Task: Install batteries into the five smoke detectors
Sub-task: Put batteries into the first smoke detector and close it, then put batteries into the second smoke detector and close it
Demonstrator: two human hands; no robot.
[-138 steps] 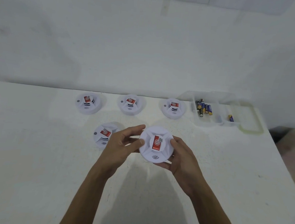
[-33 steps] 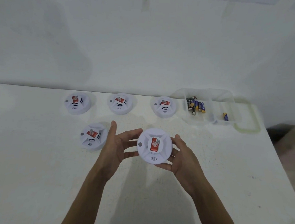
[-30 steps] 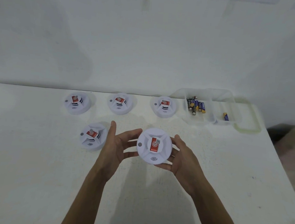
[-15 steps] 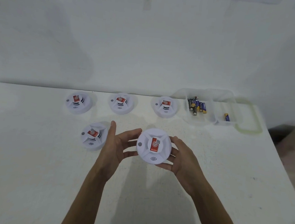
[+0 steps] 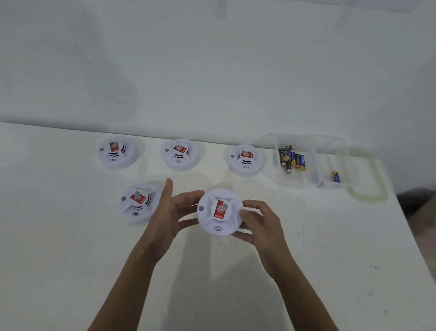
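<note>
Five white round smoke detectors are in view, each with a red label on its central hub. One, the held detector [image 5: 219, 212], sits between two bare hands over the near middle of the white table [image 5: 49, 243], its face turned up towards the camera.

The left hand [image 5: 168, 213] is spread wide with straight fingers and its thumb pointing up. Only its fingertips meet the held detector's rim at 9 o'clock. The right hand [image 5: 263, 226] is curled round the rim at 3 o'clock, with the thumb over the top edge and the fingers wrapped underneath.

Taking the held detector as the dial's centre, the near-left detector [image 5: 138, 202] lies on the table at 9 o'clock, just beyond the left hand. The other three stand in a row along the far edge: the back-left detector [image 5: 116, 152] at 10 o'clock, the back-middle detector [image 5: 180, 154] at 11 o'clock and the back-right detector [image 5: 246, 160] at 12 to 1 o'clock.

At 2 o'clock stands one clear plastic container [image 5: 312, 184] with two compartments. Its left compartment holds a battery cluster [image 5: 291, 159] of about five, though they overlap too much for an exact count. Its right compartment holds a single battery [image 5: 336, 176]. One green-rimmed lid [image 5: 371, 197] lies against the container's right side
</note>
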